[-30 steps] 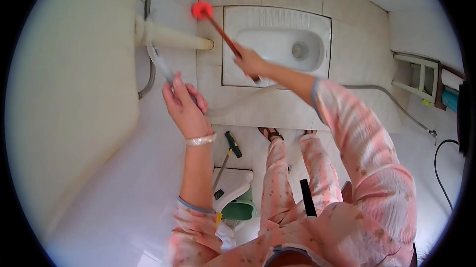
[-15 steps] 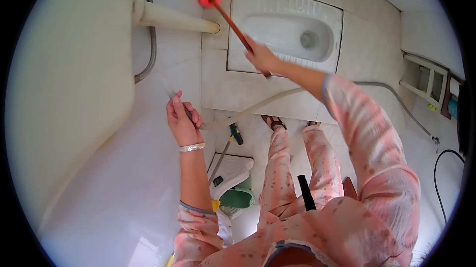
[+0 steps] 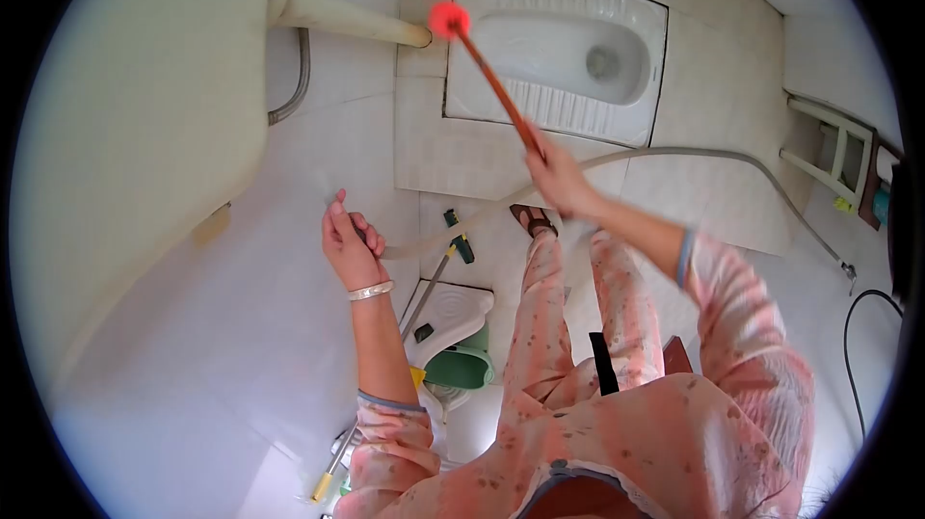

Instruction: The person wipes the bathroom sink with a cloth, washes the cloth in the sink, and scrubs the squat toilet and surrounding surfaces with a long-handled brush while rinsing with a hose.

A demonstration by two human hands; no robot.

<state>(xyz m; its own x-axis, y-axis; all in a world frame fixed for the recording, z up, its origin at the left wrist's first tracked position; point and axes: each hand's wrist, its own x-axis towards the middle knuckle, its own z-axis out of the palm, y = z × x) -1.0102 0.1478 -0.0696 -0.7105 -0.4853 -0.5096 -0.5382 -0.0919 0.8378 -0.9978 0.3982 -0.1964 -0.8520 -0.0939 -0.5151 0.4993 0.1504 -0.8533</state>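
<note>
My left hand (image 3: 353, 241), with a bracelet at the wrist, is wrapped round the end of a grey hose (image 3: 694, 150); faint water shows near the fingertips. The hose curves away to a tap (image 3: 848, 269) on the right wall. In my right hand (image 3: 559, 177) is the brown handle of a brush (image 3: 496, 87). Its round red head is in the air over the left edge of the white squat toilet (image 3: 554, 114), and whether it touches anything cannot be told.
A cream pipe (image 3: 352, 16) runs from the left to the floor. Below stand a green bucket (image 3: 459, 369) and a green-headed floor brush (image 3: 459, 236). A small rack (image 3: 831, 155) is at the right wall, and a black hose (image 3: 848, 355) hangs below it.
My right hand has moved right and down with the brush, whose red head now sits over the toilet's left edge. My left hand has lowered with the hose. The view has shifted slightly.
</note>
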